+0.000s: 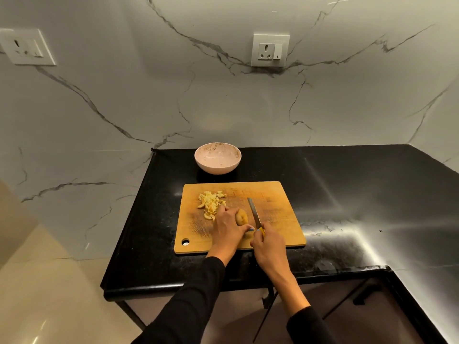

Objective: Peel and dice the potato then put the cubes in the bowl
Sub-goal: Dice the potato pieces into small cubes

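While left hand (227, 228) grips potato (241, 216) on board (278, 209) and right hand (267, 244) grips knife (254, 212), tuck fingertips, slice straight down; cubes (211, 202) still outside bowl (217, 158).

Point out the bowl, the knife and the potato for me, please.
bowl (217, 167): head view, outer wall.
knife (254, 211): head view, middle of blade.
potato (241, 217): head view, exposed skin beside the left hand.

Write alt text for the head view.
On a wooden cutting board, the left hand holds a potato while the right hand grips a knife. Diced pieces lie left; a pink bowl sits behind.
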